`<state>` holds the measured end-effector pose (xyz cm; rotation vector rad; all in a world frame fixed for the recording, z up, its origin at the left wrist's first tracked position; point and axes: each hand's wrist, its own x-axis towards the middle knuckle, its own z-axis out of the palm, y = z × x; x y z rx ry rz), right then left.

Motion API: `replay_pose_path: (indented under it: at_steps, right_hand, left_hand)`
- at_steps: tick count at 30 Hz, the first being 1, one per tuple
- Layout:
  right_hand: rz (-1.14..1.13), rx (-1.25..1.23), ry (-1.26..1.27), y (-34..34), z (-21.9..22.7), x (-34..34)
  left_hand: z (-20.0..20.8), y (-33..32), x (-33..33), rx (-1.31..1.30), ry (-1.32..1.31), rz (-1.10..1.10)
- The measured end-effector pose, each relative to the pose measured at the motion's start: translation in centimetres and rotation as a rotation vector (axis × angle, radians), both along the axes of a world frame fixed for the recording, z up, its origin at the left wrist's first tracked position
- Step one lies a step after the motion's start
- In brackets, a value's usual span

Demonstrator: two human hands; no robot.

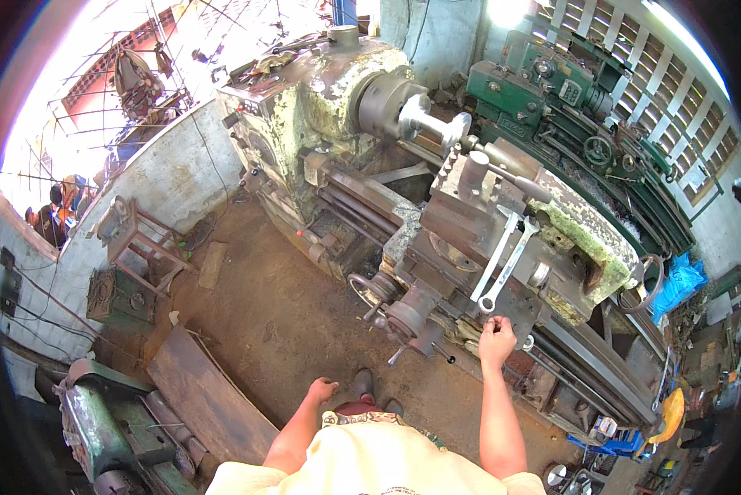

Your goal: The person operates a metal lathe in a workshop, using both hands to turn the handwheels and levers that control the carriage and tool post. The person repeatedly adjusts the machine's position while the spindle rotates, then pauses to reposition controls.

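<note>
Head view: two spanners [510, 265] lie on the lathe [329, 87], right hand [498, 338] just nearer, left hand [323, 389] apart; fingers curled, grip unverifiable. Workpiece [431, 124] chucked, far; remaining work indeterminable.

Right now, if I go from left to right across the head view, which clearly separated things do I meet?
Brown panel, left hand, lathe chuck, right hand, blue plastic bag.
</note>
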<state>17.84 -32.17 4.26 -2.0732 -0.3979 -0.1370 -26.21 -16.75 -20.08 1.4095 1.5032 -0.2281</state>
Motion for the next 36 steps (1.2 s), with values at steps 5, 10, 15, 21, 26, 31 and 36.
replay_pose_path:
  at_steps: [5, 10, 15, 21, 26, 31, 36]
  right_hand:
    - [0.046, -0.063, -0.067, -0.1, 0.5, 0.1]
    - [0.056, -0.075, -0.106, -0.2, 0.2, 0.2]
    - [0.037, -0.068, -0.085, -0.1, 0.3, 0.3]
    - [0.011, -0.051, -0.077, 0.0, 0.5, 0.0]
    - [-0.026, -0.095, -0.083, 0.2, 0.0, 0.2]
    - [-0.077, -0.115, -0.045, 0.3, -0.1, 0.1]
    - [-0.104, -0.172, -0.085, 0.4, 0.3, -0.4]
  left_hand:
    - [1.3, -3.8, -2.3, 0.115, 0.012, 0.012]
    - [0.3, -6.9, -11.0, -0.071, 0.034, 0.297]
    - [1.1, -11.3, -15.0, -0.237, 0.155, 0.421]
    - [3.7, -11.8, -14.5, -0.032, 0.072, 0.403]
    - [1.1, -6.3, -15.9, -0.115, -0.062, 0.397]
    - [0.3, -1.7, -17.4, -0.192, -0.052, 0.404]
    - [-1.2, 1.3, -18.3, -0.11, -0.007, 0.154]
